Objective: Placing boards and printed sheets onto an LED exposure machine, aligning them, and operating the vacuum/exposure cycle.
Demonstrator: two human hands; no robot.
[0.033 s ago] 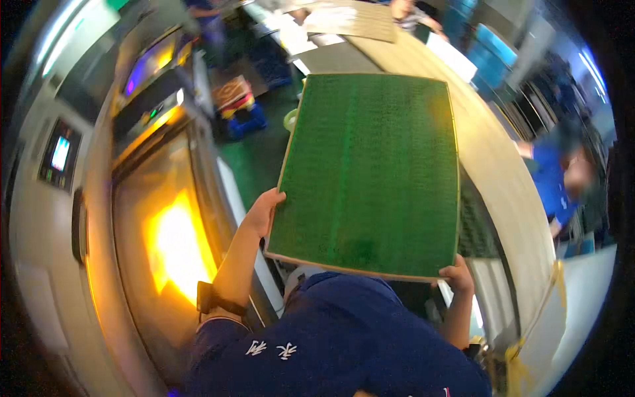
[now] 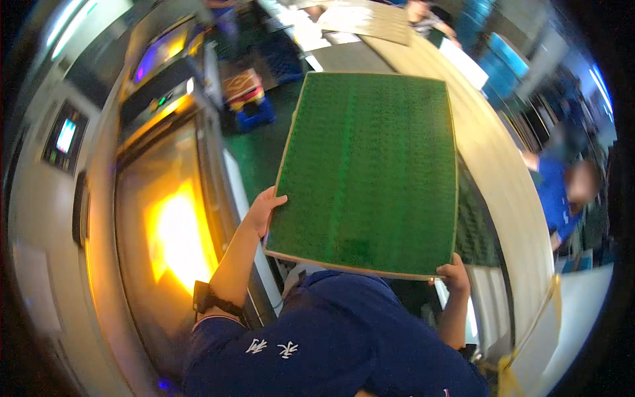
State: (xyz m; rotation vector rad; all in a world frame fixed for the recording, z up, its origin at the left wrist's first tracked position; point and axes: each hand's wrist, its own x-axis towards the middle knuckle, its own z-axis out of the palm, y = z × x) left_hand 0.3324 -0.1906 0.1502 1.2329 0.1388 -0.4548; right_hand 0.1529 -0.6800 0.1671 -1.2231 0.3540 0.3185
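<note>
With 12 o'clock straight ahead of the wearer, the largest thing is a machine (image 2: pixel 99 225) filling 8 to 10 o'clock, its upright window (image 2: pixel 175 231) glowing yellow. A long, pale counter (image 2: pixel 486 135) sweeps from 12 round to 4 o'clock. The wearer's navy shirt (image 2: pixel 317 337) takes up 6 o'clock. Held in the middle, in front of the waist, is a rectangular green panel (image 2: pixel 367 165) with rows of fine, repeated marks on the face turned up. Its long axis runs almost straight from 6 to 12 o'clock, with one short edge toward the wearer and the other facing 12; the near edge dips a little toward 5. A co-worker in blue (image 2: pixel 555 192) is at 3 o'clock, a blue container (image 2: pixel 506 63) at 2, and a colored stack (image 2: pixel 248 99), blue at its foot, at 11. The machine's small lit display (image 2: pixel 65 135) sits between 9 and 10. The left hand (image 2: pixel 264 208) is at the panel's 8 o'clock, its grip pinching the long edge, thumb on top; the right hand (image 2: pixel 455 274) pinches the near corner between 4 and 5, thumb along the edge. The fingers beneath are mostly hidden. Smallest is a dark band (image 2: pixel 218 303) round the left forearm.
</note>
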